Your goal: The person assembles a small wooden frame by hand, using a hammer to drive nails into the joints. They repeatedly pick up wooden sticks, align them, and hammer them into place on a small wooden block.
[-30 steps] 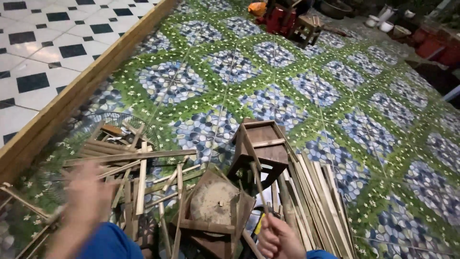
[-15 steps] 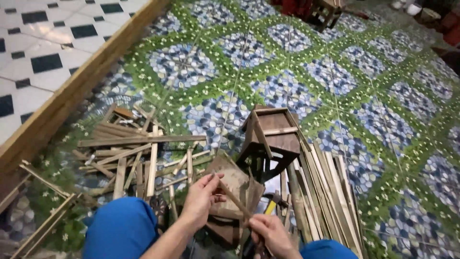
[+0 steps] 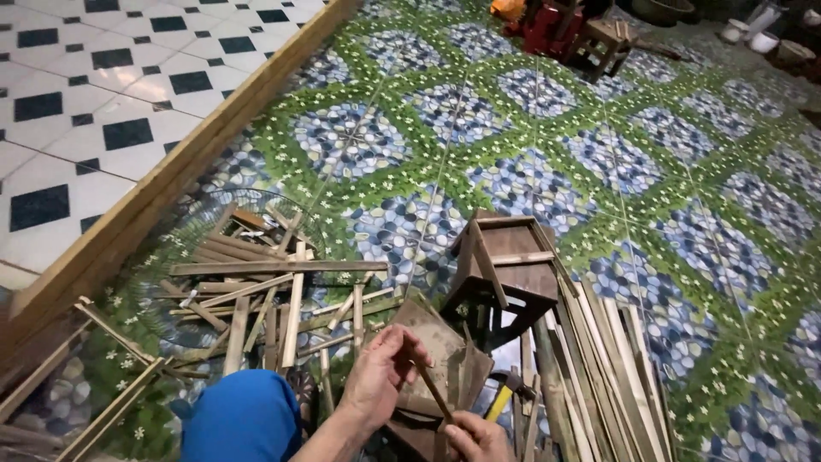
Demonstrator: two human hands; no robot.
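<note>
My left hand pinches the upper end of a thin wooden stick. My right hand grips the stick's lower end at the bottom edge of the view. The stick slants over a flat wooden frame piece lying on the floor. Just beyond stands a small dark wooden stool. A hammer with a yellow handle lies right of my hands. My blue-clad knee is at the lower left.
A loose pile of short wooden strips lies to the left. Long slats lie to the right. A wooden beam borders the patterned floor. Red items and another small stool stand far back.
My left hand came from the strip pile on the left to the middle. Both hands have closed on a thin stick held over the frame piece.
</note>
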